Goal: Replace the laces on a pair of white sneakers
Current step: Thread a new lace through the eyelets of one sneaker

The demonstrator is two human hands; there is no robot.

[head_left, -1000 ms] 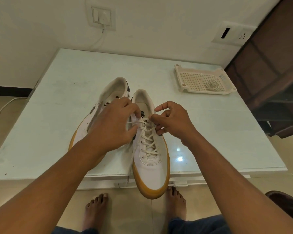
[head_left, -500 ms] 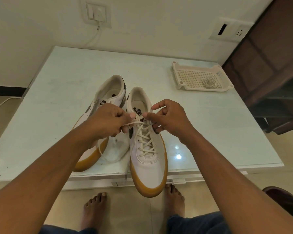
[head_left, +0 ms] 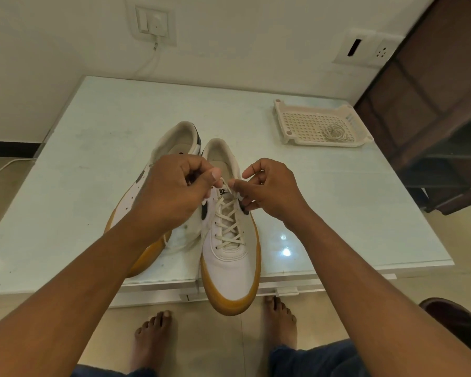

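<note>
My left hand (head_left: pixel 174 193) and right hand (head_left: pixel 271 191) each pinched the lace (head_left: pixel 229 221) over the right sneaker (head_left: pixel 226 265) at the table's (head_left: pixel 93 159) near edge; soft, light, floppy cord, I judged, best held near its tips.

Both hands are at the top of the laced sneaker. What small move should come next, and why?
Probably a gentle outward pull on both ends to snug the lacing. The left hand and right hand each pinch the lace just above the top eyelets of the near sneaker. The crossings run the whole way up, and no knot shows yet.
</note>
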